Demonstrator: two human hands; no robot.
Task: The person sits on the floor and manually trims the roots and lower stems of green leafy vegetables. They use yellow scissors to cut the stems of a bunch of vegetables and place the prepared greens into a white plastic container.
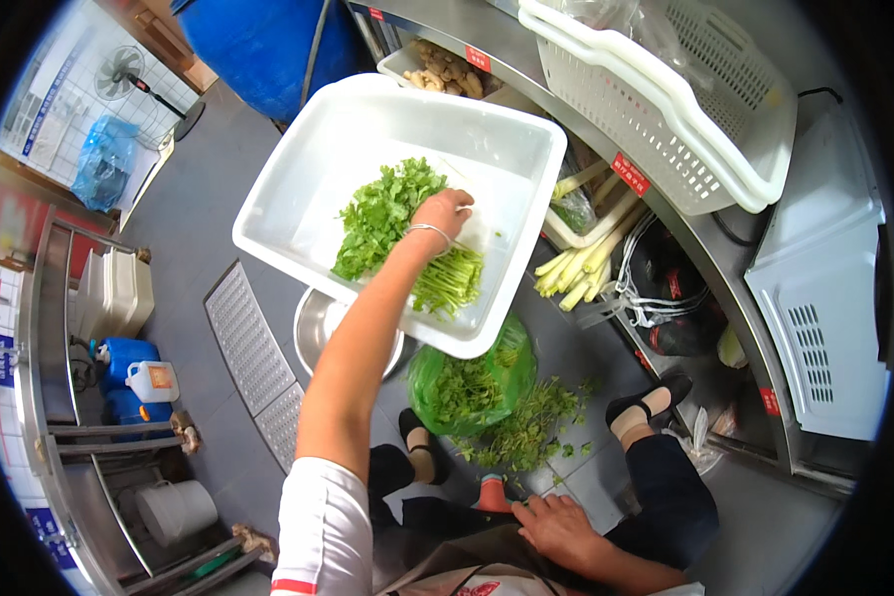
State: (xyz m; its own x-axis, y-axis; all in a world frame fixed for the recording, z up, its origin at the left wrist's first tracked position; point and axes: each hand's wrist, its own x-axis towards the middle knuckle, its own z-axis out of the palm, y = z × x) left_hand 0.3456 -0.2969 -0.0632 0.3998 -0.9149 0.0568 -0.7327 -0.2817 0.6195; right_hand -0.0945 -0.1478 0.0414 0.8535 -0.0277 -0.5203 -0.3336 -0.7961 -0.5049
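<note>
My left hand (447,214), with a bracelet at the wrist, reaches into a large white plastic tub (521,223). It is over a pile of leafy green herbs (384,208), whose cut stems (454,276) point toward the tub's near corner. The fingers are slightly bent and seem to hold nothing. My right hand (559,525) lies at my lap, fingers a little apart, beside a red-orange object (493,493) that I cannot identify. Below the tub, a green plastic bag (428,402) holds more greens, and loose herb sprigs (540,425) lie on the floor beside it.
A steel bowl (309,328) stands partly under the tub. Perforated floor plates (246,335) lie to the left. Leeks (588,261), a bin of ginger (447,71) and white plastic baskets (641,97) are at the steel counter on the right. A blue barrel (261,45) stands behind.
</note>
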